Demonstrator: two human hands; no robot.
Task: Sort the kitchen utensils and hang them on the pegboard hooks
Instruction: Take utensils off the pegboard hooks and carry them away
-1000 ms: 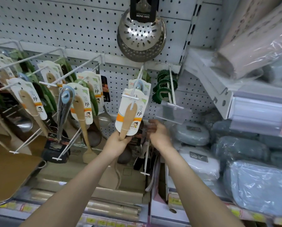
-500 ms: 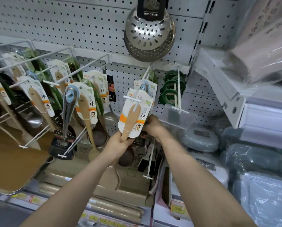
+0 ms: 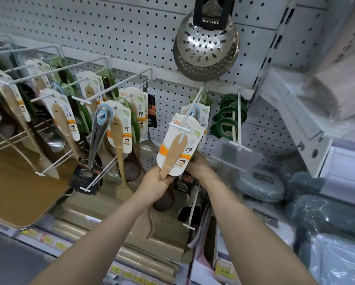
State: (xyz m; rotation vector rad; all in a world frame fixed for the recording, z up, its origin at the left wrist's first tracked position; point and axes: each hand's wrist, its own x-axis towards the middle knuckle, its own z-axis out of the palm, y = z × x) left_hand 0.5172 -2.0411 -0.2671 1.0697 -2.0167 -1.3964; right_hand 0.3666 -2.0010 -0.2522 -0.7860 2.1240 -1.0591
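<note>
pegboard (image 3: 119,31) behind, left hand (image 3: 156,183) grips carded spatula (image 3: 173,156), right hand (image 3: 200,167) holds card (image 3: 171,136)

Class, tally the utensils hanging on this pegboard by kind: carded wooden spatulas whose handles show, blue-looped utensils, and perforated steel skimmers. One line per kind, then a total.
Wooden spatulas: 7, counting the one gripped by the left hand
Blue-looped utensils: 3, two partly hidden
Steel skimmers: 2, one behind the other
Total: 12
</note>
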